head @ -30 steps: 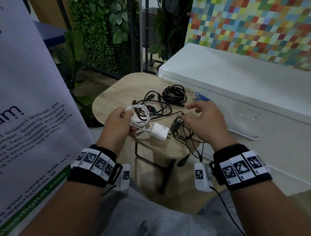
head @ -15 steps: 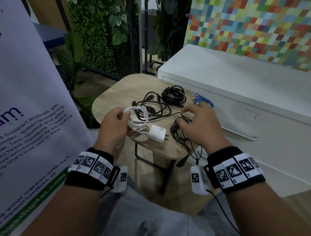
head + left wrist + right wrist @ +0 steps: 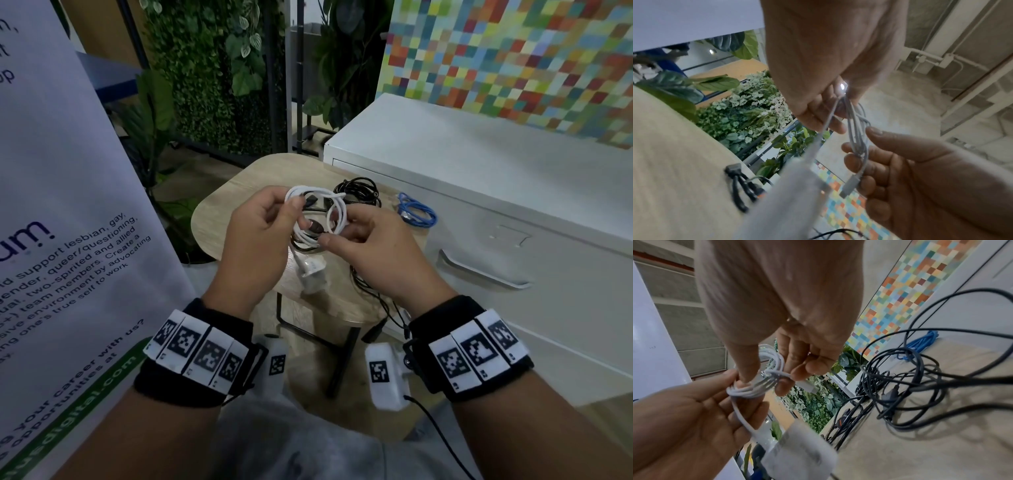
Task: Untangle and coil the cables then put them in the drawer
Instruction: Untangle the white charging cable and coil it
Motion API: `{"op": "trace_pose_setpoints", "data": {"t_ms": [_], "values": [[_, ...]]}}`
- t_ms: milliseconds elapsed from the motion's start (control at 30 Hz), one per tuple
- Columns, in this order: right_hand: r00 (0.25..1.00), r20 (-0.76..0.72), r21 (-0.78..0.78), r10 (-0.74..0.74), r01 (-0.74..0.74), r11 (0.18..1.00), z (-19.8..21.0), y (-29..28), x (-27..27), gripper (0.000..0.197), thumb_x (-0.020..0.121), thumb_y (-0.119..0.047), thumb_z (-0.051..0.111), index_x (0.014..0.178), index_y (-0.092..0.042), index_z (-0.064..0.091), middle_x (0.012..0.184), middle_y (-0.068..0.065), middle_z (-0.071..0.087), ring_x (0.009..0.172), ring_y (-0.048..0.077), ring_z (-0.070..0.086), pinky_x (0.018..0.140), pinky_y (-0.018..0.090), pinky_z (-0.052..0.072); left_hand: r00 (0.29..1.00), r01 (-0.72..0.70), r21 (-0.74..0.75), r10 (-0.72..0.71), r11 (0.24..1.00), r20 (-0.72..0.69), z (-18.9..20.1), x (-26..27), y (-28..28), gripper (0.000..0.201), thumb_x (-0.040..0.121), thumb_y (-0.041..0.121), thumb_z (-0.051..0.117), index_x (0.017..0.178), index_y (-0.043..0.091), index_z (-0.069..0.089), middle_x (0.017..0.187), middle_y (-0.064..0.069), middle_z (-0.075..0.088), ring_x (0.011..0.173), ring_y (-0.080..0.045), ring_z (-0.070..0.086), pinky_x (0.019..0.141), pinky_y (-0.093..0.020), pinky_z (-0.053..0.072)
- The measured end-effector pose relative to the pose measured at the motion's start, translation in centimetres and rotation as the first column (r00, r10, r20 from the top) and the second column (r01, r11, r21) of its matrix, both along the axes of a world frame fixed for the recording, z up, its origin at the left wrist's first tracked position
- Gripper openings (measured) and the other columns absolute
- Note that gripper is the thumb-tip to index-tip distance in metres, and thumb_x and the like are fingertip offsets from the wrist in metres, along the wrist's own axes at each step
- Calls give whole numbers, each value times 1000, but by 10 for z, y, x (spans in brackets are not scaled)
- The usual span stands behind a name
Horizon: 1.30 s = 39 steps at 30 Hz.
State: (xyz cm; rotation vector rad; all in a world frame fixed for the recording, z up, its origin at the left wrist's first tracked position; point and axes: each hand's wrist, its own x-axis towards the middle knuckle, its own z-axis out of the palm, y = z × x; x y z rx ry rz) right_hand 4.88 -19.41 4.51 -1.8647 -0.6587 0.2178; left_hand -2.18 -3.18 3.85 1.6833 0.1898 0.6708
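A white cable (image 3: 337, 209) is looped into a small coil held above the round wooden table (image 3: 239, 192). My left hand (image 3: 291, 214) pinches the coil's left side between thumb and fingers. My right hand (image 3: 337, 230) pinches the right side, near the free plug (image 3: 849, 186). The white charger block (image 3: 313, 274) hangs below the coil on its lead, blurred in the right wrist view (image 3: 797, 456). On the table lie a coiled black cable (image 3: 358, 190), a blue cable (image 3: 416, 212) and loose tangled black cables (image 3: 910, 386).
A white drawer cabinet (image 3: 513, 192) stands just right of the table, its drawer handle (image 3: 479, 274) at hand height and the drawer closed. A printed banner (image 3: 68, 205) stands at the left. One black cable end (image 3: 376, 329) hangs over the table's front edge.
My right hand left the black cables and took hold of the white coil. Both hands rose off the table, so the charger block now dangles.
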Motion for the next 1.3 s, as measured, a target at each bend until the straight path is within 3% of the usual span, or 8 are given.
{"op": "trace_pose_setpoints", "data": {"t_ms": [67, 233, 333, 533, 800, 1000, 1133, 1300], "values": [[1000, 0, 17, 6, -6, 1000, 3, -3, -4, 38, 87, -24, 82, 122, -28, 69, 79, -2, 78, 72, 5, 71, 69, 28, 52, 997, 77, -208, -76, 975, 15, 6, -1, -5, 23, 108, 15, 50, 90, 10, 63, 70, 2, 66, 76, -18, 71, 73, -30, 58], [997, 55, 35, -49, 47, 998, 3, -11, -13, 48, 88, -23, 82, 129, -32, 58, 78, -7, 78, 75, 4, 73, 70, 24, 56, 965, 252, -671, -230, 697, 123, 23, -3, -13, 33, 111, 30, 42, 84, 14, 49, 57, 2, 34, 49, -16, 47, 62, -34, 55], [990, 127, 1, -69, 70, 998, 4, -19, -16, 23, 87, -26, 82, 105, -33, 69, 71, -5, 73, 62, 8, 62, 64, 30, 52, 982, 181, -647, -172, 741, 78, 26, -2, -10, 34, 110, 33, 45, 79, 18, 47, 57, 6, 22, 45, -11, 22, 51, -26, 40], [984, 174, -68, 49, -38, 997, 28, -42, -12, 13, 91, -19, 77, 81, -26, 77, 67, -3, 68, 56, 3, 55, 55, 17, 43, 999, 46, -435, -44, 899, 16, 28, 3, -11, 36, 110, 27, 49, 76, 16, 48, 53, 6, 29, 44, -9, 24, 43, -24, 32], [903, 357, 54, -237, 233, 971, 8, -25, -6, 10, 94, -26, 74, 100, -26, 82, 95, -12, 73, 93, 5, 67, 85, 28, 56, 994, 109, -659, -61, 744, 95, 40, 5, -29, 34, 112, 33, 40, 82, 18, 46, 59, 5, 27, 44, -7, 18, 42, -22, 22], [987, -135, 338, -86, 127, 932, -6, 1, -38, 20, 102, -17, 62, 111, -19, 80, 103, 4, 80, 105, 25, 74, 99, 51, 57, 993, 96, -771, -10, 630, 116, 38, 7, -38, 36, 112, 37, 39, 83, 18, 45, 57, 5, 26, 42, -8, 18, 38, -21, 28], [977, -209, 424, -37, 125, 897, 0, 4, -45, 17, 95, -6, 68, 104, -14, 81, 97, 6, 80, 101, 19, 75, 94, 33, 59, 990, 77, -777, 45, 625, 133, 37, 8, -43, 37, 112, 36, 39, 81, 17, 45, 56, 4, 27, 43, -9, 20, 38, -22, 31], [940, -321, 547, -113, 281, 788, 1, 7, -41, 17, 91, 8, 68, 101, -3, 77, 84, 8, 79, 80, 14, 75, 71, 19, 55, 983, 95, -666, 35, 740, 180, 34, 5, -54, 34, 113, 27, 37, 83, 12, 43, 62, -1, 32, 47, -14, 37, 51, -30, 50]]}}
